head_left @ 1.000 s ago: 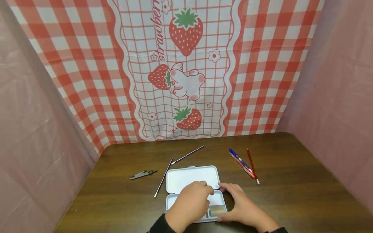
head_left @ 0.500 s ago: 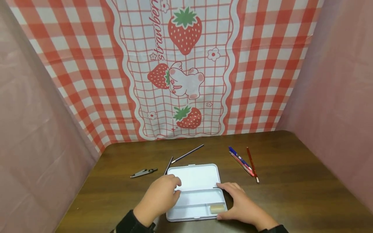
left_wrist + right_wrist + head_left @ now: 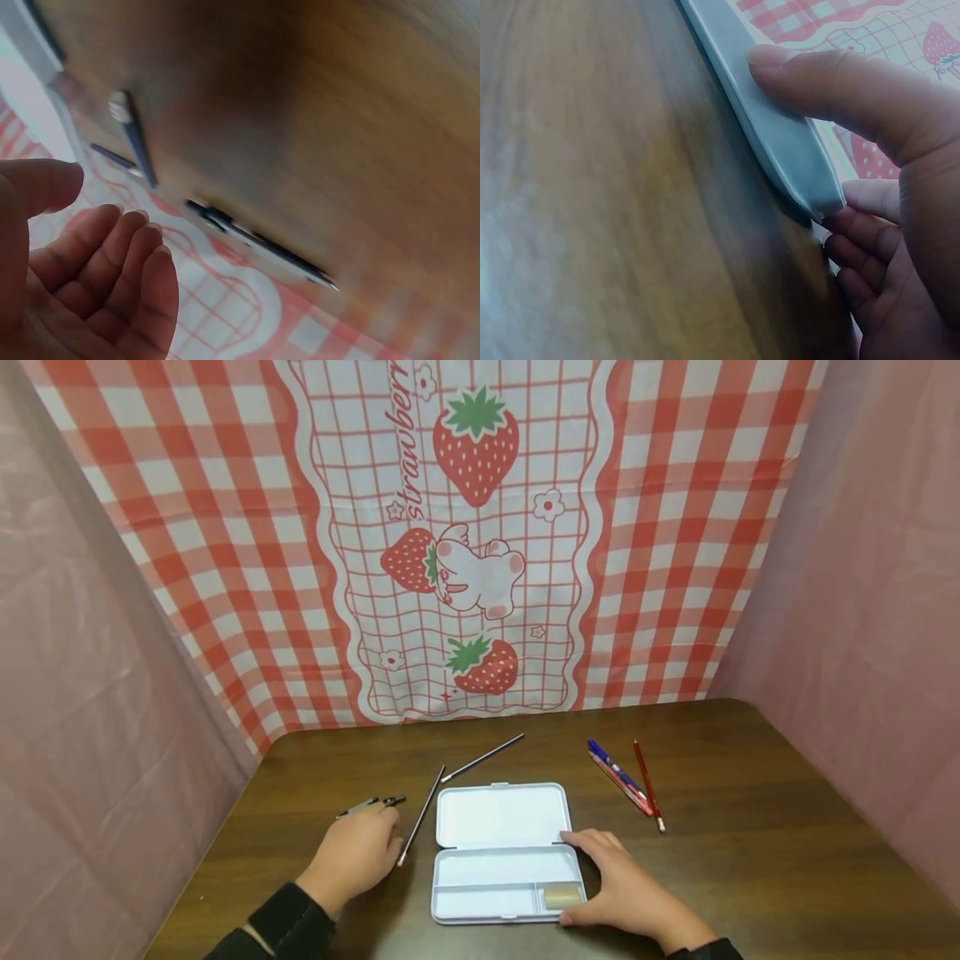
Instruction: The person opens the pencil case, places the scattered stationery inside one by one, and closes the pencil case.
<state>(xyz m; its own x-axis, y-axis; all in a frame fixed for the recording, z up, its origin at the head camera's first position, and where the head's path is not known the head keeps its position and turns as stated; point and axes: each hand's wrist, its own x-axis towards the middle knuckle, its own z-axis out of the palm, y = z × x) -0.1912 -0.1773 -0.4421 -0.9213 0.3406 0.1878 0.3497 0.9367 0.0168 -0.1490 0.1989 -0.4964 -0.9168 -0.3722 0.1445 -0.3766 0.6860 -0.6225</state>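
A white pencil case (image 3: 504, 814) lies with its lid folded back on the table in the head view. A tan block (image 3: 561, 896) sits in its front right compartment. My right hand (image 3: 618, 885) grips the case's right side, its thumb at the front corner and fingers toward the hinge; in the right wrist view the thumb (image 3: 810, 82) lies against the case wall. My left hand (image 3: 356, 852) is over the table left of the case, partly covering a drawing compass (image 3: 393, 801). In the left wrist view its fingers bend loosely with nothing between them, the compass (image 3: 262, 244) beyond.
A dark pencil (image 3: 422, 817) lies between left hand and case, and another pencil (image 3: 483, 757) behind the case. To the back right are a blue pen (image 3: 617, 771), a pinkish-red pen (image 3: 628, 793) beside it and a red pencil (image 3: 649, 789). A checked cloth (image 3: 675, 568) hangs behind.
My left hand has moved left from over the case, across the dark pencil, to the compass. The right hand stays on the case, which has shifted slightly right.
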